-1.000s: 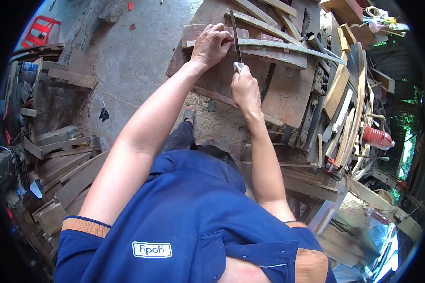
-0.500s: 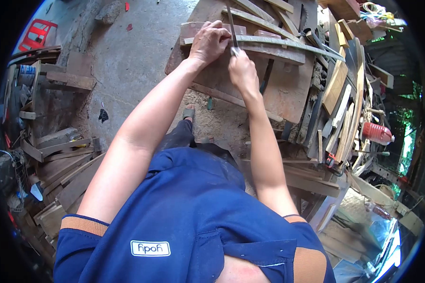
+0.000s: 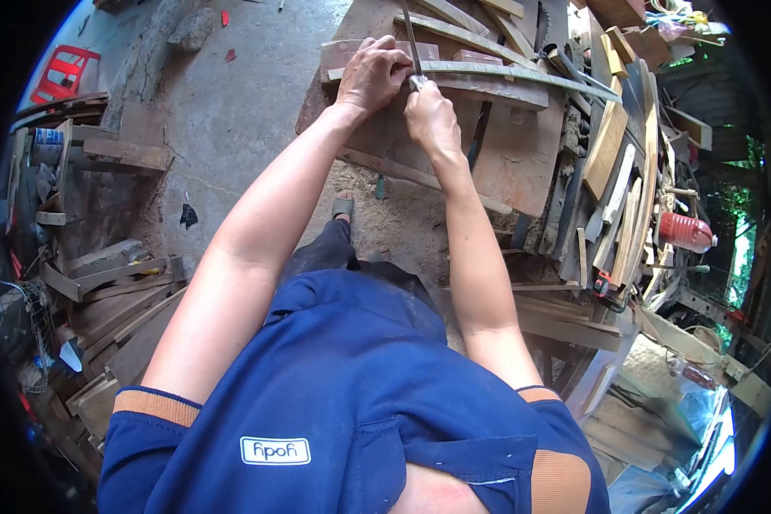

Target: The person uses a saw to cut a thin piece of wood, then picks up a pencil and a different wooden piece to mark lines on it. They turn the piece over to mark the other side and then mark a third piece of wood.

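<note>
My right hand (image 3: 434, 117) is closed around the handle end of a long, thin, dark-bladed tool (image 3: 410, 36). Its blade points away from me and crosses a long pale wooden strip (image 3: 488, 70). Just left of the blade, my left hand (image 3: 373, 75) has its fingers bent over that strip, thumb and fingertips pinched close to the tool. The strip lies on thicker wooden pieces (image 3: 497, 91) atop a low wooden bench (image 3: 514, 171). Most of the handle is hidden inside my right hand.
Loose boards (image 3: 608, 137) pile up right of the bench, near a red plastic bottle (image 3: 685, 231) and a tape measure (image 3: 602, 283). More planks (image 3: 120, 308) lie at the left, with a red plastic stool (image 3: 67, 72) beyond. Sawdust covers the floor (image 3: 360, 224) by my foot.
The whole view has shifted a little, and my right hand with the tool has slid slightly forward across the strip. My left hand keeps its place on the strip.
</note>
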A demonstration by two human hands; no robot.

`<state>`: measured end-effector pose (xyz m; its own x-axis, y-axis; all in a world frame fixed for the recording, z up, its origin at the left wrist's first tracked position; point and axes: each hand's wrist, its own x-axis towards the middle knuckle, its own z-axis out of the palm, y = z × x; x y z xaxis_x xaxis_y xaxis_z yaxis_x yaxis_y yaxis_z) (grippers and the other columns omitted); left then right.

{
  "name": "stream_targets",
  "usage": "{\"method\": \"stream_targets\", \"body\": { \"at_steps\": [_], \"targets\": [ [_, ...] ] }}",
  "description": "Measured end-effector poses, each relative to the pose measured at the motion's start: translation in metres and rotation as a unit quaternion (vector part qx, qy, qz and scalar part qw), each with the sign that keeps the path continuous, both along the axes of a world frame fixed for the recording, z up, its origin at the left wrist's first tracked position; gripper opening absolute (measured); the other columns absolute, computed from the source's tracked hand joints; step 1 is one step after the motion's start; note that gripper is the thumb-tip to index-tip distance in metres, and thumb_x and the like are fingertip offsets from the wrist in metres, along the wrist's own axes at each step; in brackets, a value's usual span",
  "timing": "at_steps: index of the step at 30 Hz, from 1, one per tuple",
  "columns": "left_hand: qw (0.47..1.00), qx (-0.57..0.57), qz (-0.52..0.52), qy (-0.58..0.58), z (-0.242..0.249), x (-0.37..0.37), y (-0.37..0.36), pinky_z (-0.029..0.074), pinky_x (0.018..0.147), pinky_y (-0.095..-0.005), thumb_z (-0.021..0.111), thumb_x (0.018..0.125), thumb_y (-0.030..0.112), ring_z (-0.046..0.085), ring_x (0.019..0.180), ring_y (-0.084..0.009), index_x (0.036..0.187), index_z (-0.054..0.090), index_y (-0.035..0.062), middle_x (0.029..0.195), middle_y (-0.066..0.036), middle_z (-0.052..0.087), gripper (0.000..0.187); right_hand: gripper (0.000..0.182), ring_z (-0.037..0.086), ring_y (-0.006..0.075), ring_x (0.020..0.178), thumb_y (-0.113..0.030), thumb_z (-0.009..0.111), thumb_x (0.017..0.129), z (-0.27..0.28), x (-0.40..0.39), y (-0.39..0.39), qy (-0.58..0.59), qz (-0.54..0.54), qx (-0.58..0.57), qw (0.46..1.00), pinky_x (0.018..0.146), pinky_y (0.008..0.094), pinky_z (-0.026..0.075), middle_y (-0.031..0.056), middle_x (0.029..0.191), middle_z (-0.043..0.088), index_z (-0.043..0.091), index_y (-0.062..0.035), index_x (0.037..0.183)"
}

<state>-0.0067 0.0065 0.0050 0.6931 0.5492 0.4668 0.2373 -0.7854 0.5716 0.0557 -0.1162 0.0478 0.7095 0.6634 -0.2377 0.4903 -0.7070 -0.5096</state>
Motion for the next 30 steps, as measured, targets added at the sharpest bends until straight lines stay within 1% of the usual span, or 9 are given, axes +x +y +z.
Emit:
{"method": "stream_targets", "body": {
  "at_steps": [8,14,15,17,21,24,26,29,30],
  "targets": [
    [1.0,-0.017,0.01,0.009,0.002,0.0,-0.001,0.049,0.091,-0.0372,0.069,0.081,0.016,0.057,0.101,-0.0275,0.091,0.075,0.011,0.097,-0.005,0.062,0.013,0.031,0.06,0.0533,0.099,-0.025,0.043,0.096,0.005,-0.021,-0.078,0.029,0.028,0.012,0.999,0.086,0.0592,0.047,0.0362,0.1,0.063,0.053,0.0008,0.109],
    [1.0,-0.021,0.011,0.012,0.006,0.001,-0.002,0.049,0.09,-0.0377,0.071,0.08,0.016,0.058,0.1,-0.0284,0.092,0.076,0.0109,0.095,-0.006,0.062,0.014,0.029,0.062,0.052,0.095,-0.023,0.043,0.097,0.015,-0.014,-0.077,0.023,0.07,0.03,0.997,0.083,0.0581,0.049,0.0328,0.097,0.066,0.053,-0.0009,0.112],
    [1.0,-0.017,0.008,0.008,0.005,0.001,-0.001,0.049,0.089,-0.0383,0.072,0.08,0.017,0.058,0.1,-0.0292,0.094,0.076,0.01,0.093,-0.008,0.062,0.016,0.029,0.062,0.052,0.095,-0.023,0.043,0.097,0.025,-0.018,-0.077,0.022,0.072,0.033,0.997,0.083,0.0581,0.049,0.0328,0.097,0.066,0.053,-0.0009,0.112],
    [0.999,-0.017,0.021,0.02,0.004,0.002,0.002,0.049,0.088,-0.0387,0.073,0.08,0.016,0.058,0.099,-0.0294,0.094,0.076,0.0098,0.093,-0.007,0.063,0.015,0.028,0.065,0.0487,0.093,-0.023,0.042,0.098,0.062,-0.028,-0.074,-0.027,0.026,-0.033,0.999,0.081,0.0568,0.051,0.0317,0.096,0.067,0.054,-0.0021,0.112],
    [1.0,-0.008,0.004,-0.012,0.002,0.002,-0.001,0.05,0.086,-0.039,0.073,0.081,0.017,0.059,0.097,-0.0294,0.092,0.075,0.0098,0.093,-0.007,0.063,0.014,0.035,0.068,0.0446,0.091,-0.031,0.043,0.102,0.101,-0.001,-0.077,0.002,-0.048,0.103,0.994,0.077,0.0521,0.053,0.0284,0.094,0.069,0.058,-0.0018,0.112],
    [0.999,-0.028,0.006,0.024,0.005,0.001,0.0,0.05,0.089,-0.0392,0.07,0.083,0.017,0.058,0.101,-0.03,0.09,0.075,0.0132,0.096,-0.008,0.062,0.009,0.037,0.068,0.0435,0.091,-0.033,0.043,0.102,0.065,0.015,-0.079,0.001,-0.044,0.149,0.988,0.076,0.0505,0.053,0.0245,0.093,0.07,0.061,-0.0015,0.109],
    [1.0,-0.013,0.004,0.009,0.007,0.001,-0.004,0.05,0.089,-0.0396,0.069,0.084,0.017,0.058,0.102,-0.0298,0.093,0.075,0.0147,0.099,-0.008,0.062,0.011,0.034,0.069,0.0417,0.09,-0.032,0.046,0.102,0.038,0.014,-0.078,-0.001,-0.031,0.186,0.982,0.075,0.0502,0.054,0.022,0.091,0.071,0.061,-0.0019,0.108],
    [1.0,0.01,-0.005,-0.008,0.003,-0.001,-0.005,0.051,0.087,-0.0405,0.067,0.086,0.015,0.057,0.1,-0.0297,0.1,0.076,0.0188,0.102,-0.01,0.06,0.017,0.032,0.067,0.0445,0.089,-0.031,0.047,0.101,0.003,-0.001,-0.083,-0.025,-0.035,0.231,0.972,0.073,0.0527,0.053,0.0244,0.092,0.069,0.06,-0.0012,0.103],
    [0.999,0.034,-0.011,-0.002,0.001,0.0,-0.004,0.05,0.085,-0.0397,0.069,0.085,0.015,0.056,0.096,-0.0292,0.102,0.076,0.0192,0.097,-0.008,0.059,0.019,0.032,0.067,0.0445,0.089,-0.031,0.047,0.101,-0.007,-0.004,-0.087,-0.025,-0.037,0.234,0.971,0.073,0.0527,0.053,0.0244,0.092,0.069,0.06,-0.0012,0.103]
  ]
}}
